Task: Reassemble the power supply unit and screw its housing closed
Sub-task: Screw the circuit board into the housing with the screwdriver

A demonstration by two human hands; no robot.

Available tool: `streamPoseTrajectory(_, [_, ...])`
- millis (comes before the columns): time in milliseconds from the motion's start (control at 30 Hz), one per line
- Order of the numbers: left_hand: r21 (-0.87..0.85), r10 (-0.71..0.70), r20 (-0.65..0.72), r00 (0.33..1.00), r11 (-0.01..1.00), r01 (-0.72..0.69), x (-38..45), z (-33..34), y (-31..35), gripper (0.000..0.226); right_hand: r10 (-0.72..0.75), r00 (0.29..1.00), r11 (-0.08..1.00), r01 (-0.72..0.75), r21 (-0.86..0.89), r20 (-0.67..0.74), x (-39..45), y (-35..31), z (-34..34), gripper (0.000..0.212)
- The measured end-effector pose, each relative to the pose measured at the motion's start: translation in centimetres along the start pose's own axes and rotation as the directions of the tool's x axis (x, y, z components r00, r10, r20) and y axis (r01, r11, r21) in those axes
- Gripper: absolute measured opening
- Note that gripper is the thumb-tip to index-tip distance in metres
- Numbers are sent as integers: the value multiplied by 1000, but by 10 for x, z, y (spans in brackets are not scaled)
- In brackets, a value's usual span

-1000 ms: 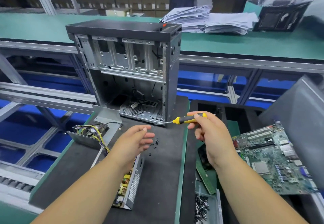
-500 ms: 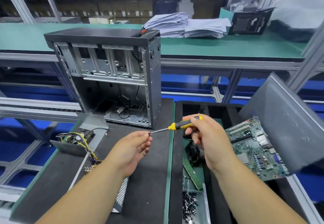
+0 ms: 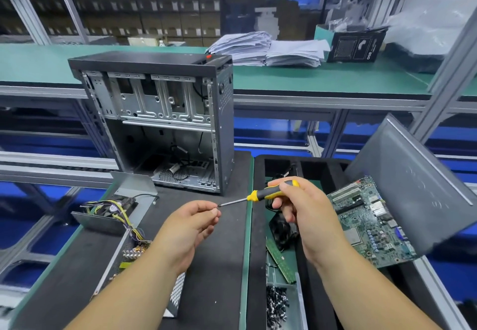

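A tiny screw is apparently being pinched at the screwdriver (image 3: 268, 194) tip by the left hand (image 3: 192, 222) (slippery, easily dropped); the handle is being gripped by the right hand (image 3: 302, 209).

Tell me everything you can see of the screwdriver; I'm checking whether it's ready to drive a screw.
The screwdriver has a yellow and black handle, plastic or rubber by its look, and a thin bare metal shaft. It lies nearly level above the black mat, tip pointing left and slightly down. The right hand grips the handle, fingers curled round it. The left hand brings pinched fingertips to the tip, perhaps seating a screw, though none is clearly visible. It touches nothing else.
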State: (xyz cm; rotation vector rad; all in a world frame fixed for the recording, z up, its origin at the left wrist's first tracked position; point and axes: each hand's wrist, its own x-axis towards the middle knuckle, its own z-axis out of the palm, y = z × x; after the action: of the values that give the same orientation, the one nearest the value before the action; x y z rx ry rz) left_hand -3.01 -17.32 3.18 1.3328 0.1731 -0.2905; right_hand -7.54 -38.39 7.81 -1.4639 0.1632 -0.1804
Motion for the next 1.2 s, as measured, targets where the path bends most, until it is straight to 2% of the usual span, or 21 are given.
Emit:
streamPoseTrajectory(467, [28,53,38,998,998,-54,-15,-49,-2,11,10,1000,998,-10,-61,1,-22,5,45,22])
streamPoseTrajectory(633, [76,115,47,992,990,-119,-13,-85,0,8,64,997,996,-66,-58,-47,-23,18,76,24])
streamPoseTrajectory(933, [45,104,64,992,993,-107,-6,-149,14,8,83,994,992,-90,-91,-74,-26,26,139,24])
streamPoseTrajectory(1200, [142,167,114,979,973,-182,-1,-191,40,14,64,993,991,-75,-110,-104,-26,16,186,25])
